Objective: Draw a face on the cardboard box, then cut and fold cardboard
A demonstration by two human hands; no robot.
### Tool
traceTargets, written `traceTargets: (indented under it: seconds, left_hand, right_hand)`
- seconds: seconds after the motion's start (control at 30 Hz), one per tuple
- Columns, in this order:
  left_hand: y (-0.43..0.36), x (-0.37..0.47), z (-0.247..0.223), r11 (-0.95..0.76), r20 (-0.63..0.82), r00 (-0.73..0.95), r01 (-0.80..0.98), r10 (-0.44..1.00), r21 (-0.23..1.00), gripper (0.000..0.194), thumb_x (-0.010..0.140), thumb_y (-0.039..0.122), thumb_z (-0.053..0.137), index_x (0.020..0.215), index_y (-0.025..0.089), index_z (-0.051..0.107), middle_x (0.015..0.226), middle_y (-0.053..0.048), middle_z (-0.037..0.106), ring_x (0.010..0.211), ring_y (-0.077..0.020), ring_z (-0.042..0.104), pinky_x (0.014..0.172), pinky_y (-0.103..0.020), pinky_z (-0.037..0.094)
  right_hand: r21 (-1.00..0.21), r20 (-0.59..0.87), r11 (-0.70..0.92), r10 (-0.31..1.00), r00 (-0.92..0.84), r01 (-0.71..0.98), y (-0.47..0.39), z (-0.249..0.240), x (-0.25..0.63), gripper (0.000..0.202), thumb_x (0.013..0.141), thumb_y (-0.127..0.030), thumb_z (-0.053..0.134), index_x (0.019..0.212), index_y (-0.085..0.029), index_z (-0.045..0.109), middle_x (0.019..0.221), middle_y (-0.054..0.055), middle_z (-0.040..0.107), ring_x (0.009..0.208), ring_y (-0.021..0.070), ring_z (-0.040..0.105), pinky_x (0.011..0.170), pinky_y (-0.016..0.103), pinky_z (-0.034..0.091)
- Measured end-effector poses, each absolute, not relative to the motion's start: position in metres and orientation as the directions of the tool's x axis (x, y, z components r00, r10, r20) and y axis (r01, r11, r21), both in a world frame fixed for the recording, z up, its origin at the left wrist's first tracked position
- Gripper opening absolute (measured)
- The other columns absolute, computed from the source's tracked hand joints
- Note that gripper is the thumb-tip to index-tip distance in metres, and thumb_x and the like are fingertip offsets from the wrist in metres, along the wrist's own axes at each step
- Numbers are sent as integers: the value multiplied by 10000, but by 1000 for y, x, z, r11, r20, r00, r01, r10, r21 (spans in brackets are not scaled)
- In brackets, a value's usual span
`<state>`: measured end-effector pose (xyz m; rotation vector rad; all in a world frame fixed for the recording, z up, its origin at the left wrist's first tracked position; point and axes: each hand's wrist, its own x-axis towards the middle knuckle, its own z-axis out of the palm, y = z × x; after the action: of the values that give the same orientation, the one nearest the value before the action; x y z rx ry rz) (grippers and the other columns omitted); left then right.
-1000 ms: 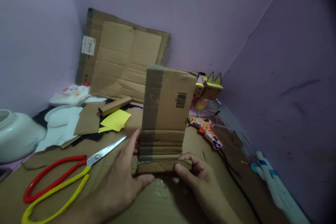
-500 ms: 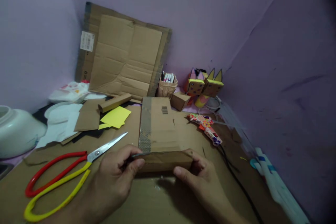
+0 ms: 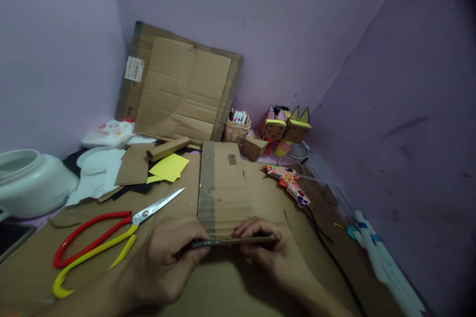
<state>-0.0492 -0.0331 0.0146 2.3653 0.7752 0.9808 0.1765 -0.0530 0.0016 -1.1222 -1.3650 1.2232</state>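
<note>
A: Both hands at work, and the cardboard piece (image 3: 226,188) is dead centre, tape down its left side, lying on the brown work surface (image 3: 215,290) with its near end between the hands!

B: What have the fingers got?

A: Left hand (image 3: 167,257) pinches the left end of the near edge (image 3: 230,241), thumb on the close side, fingers behind. Right hand (image 3: 273,257) mirrors it at the other end, fingers curled over the far side, thumb underneath. A firm two-handed grip!

B: And the step in hand?

A: Looks to me like bending, a flap being worked along that near end. We see it nearly edge-on, so I can't tell the angle of the fold, nor whether there's glue on it.

B: So what would the next move call for?

A: Even pressure, I'd say! Both ends level, thumbs matched, the crease kept straight. Push one side harder and the flap could twist.

B: Tools?

A: Scissors (image 3: 147,213) lie by the left arm, blades together, neither hand on them. Glue gun (image 3: 292,185) rests on the right, well apart from the fingers, its black cord (image 3: 336,260) trailing toward us.
</note>
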Motion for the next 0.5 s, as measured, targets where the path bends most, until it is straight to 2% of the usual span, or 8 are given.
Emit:
traceTargets:
  seconds: [0.1, 0.27, 0.37, 0.5]
  left_hand:
    - [-34, -52, 12, -742, 476, 612, 299, 632, 600, 130, 865, 107, 450, 870, 203, 538, 725, -4, 586, 653, -130, 567, 589, -225, 407]
    - [-37, -55, 15, -707, 462, 566, 354, 683, 612, 118, 875, 123, 447, 856, 211, 523, 748, -5, 600, 673, -128, 574, 606, -216, 419]
    - [-37, -54, 18, -770, 510, 609, 292, 607, 568, 115, 838, 107, 474, 845, 211, 522, 724, -17, 612, 663, -145, 591, 604, -235, 424]
    - [-37, -53, 20, -832, 528, 687, 211, 500, 513, 104, 789, 127, 505, 825, 213, 549, 672, -35, 634, 600, -165, 598, 578, -266, 417]
  right_hand:
    - [-988, 127, 138, 978, -165, 63, -52, 1, 178, 70, 654, -178, 730, 717, -208, 724, 812, 52, 737, 821, 207, 683, 743, 315, 523]
    - [-932, 271, 305, 945, -183, 195, -48, 1, 184, 166, 698, -160, 697, 837, -238, 741, 950, 66, 738, 910, 210, 673, 811, 346, 518]
    - [-900, 312, 358, 928, -206, 250, -47, -2, 189, 190, 715, -134, 663, 859, -236, 734, 1025, 85, 714, 976, 224, 646, 835, 367, 505]
    - [-829, 343, 455, 873, -347, 325, -47, -8, 195, 343, 671, -43, 633, 938, -244, 713, 1091, 85, 681, 1038, 240, 605, 874, 407, 471]
